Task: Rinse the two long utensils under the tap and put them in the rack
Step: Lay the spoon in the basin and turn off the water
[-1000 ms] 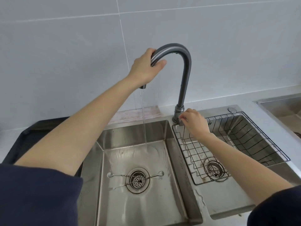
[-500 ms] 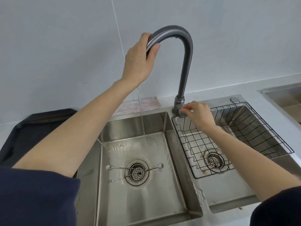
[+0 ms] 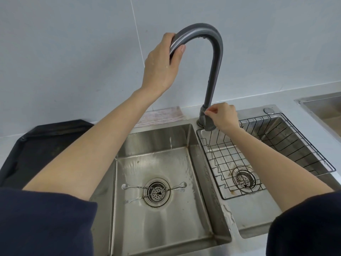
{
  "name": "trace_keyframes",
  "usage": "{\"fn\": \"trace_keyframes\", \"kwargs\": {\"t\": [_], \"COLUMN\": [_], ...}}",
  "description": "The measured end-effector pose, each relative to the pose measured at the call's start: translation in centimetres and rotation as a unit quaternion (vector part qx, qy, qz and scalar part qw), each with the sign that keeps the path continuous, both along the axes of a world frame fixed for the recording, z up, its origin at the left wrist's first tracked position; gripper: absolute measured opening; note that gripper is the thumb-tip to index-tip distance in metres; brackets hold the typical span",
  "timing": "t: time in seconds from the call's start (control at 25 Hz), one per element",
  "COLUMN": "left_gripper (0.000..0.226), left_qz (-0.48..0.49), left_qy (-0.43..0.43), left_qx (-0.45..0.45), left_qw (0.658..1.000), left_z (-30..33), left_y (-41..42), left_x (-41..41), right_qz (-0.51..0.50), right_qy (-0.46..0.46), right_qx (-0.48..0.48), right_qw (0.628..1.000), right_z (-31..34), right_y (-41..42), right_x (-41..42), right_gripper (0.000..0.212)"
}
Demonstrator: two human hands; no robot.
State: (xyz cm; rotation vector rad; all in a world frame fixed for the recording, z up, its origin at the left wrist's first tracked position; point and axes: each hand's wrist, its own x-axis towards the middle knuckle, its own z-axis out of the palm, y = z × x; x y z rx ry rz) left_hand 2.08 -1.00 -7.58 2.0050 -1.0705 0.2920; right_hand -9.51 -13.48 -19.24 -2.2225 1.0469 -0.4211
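Steel utensils (image 3: 154, 190) crossed over drain, well below left hand (image 3: 160, 65) (gripping spout (image 3: 203, 32)); right hand (image 3: 222, 117) pinching lever.

no readable text, labels or numbers visible

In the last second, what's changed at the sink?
The water stream from the tap has thinned to a small trickle. The left hand stays on the spout, the right hand on the lever at its base. The two utensils still lie across the drain.
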Motion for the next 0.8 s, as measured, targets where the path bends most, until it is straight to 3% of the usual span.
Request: {"fn": "trace_keyframes", "kwargs": {"t": [0.44, 0.6, 0.8], "left_gripper": [0.038, 0.047, 0.048], "left_qz": [-0.028, -0.057, -0.066], "left_qy": [0.026, 0.019, 0.074], "left_qx": [-0.029, 0.045, 0.076], "left_qw": [0.999, 0.997, 0.992], "left_z": [-0.1, 0.4, -1.7], "left_y": [0.5, 2.0, 5.2], "left_x": [-0.4, 0.1, 0.4], "right_qz": [0.026, 0.107, 0.248], "right_qy": [0.019, 0.093, 0.077], "right_qx": [-0.029, -0.137, -0.231], "right_qw": [0.999, 0.98, 0.938], "right_z": [-0.1, 0.8, -0.4], "right_y": [0.5, 0.9, 4.5], "right_x": [-0.2, 0.1, 1.4], "right_gripper": [0.02, 0.025, 0.035]}}
